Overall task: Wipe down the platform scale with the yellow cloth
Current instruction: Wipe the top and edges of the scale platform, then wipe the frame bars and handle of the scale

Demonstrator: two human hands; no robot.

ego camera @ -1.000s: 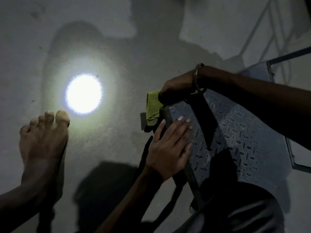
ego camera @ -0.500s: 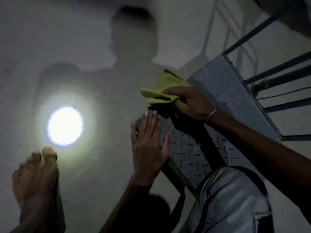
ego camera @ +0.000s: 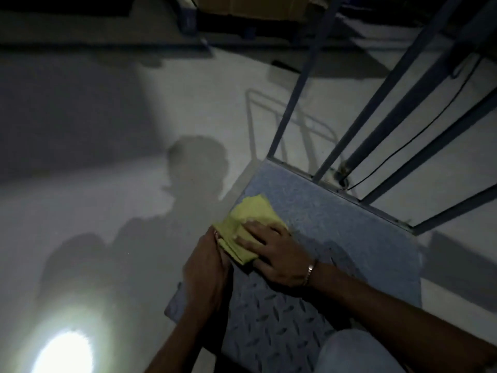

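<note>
The platform scale (ego camera: 336,238) stands on the grey floor (ego camera: 134,184), and its metal plate has a raised diamond pattern. I use this scale as the landmark for all places.

The yellow cloth (ego camera: 250,219) lies folded on the plate, at the left edge of the scale and about halfway along it. The right hand (ego camera: 271,251) lies flat on top of the cloth with the fingers straight and spread, pressing it down on the plate; the fingers are not curled around it. On the right wrist there is a thin metal bracelet (ego camera: 309,270).

The left hand (ego camera: 208,267) is at the left edge of the scale, just beside the cloth and touching its left border. Its fingers look straight and together, and they point toward the far end of the scale. I cannot tell if it holds the edge of the plate or only rests against it.

At the far end of the scale, blue metal bars (ego camera: 390,103) rise from the frame. A thin black cable (ego camera: 430,122) runs along them. On the floor to the left of the scale there is a bright spot of light (ego camera: 64,351) and the dark shadow of the person (ego camera: 193,184). A knee in light trousers (ego camera: 357,351) is over the near end of the scale.
</note>
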